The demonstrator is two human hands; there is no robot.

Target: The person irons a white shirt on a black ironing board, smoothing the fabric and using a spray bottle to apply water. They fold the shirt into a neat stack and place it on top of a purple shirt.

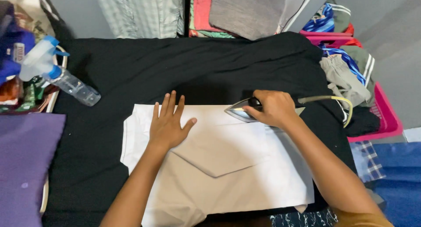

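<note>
A white garment [228, 165] lies flat on a black cloth [131, 64] that covers the ironing surface. My left hand [169, 121] rests palm down on the garment's upper left part, fingers spread. My right hand [274, 108] grips the handle of an iron [239, 112], whose pointed soleplate sits on the garment's upper edge and points left. The iron's cord [337, 100] curves off to the right.
A spray bottle [57, 75] lies at the left edge of the black cloth. A purple cloth [22, 165] is at lower left. Folded clothes [245, 10] are stacked at the back. A pink basket [386, 117] of clothes stands to the right.
</note>
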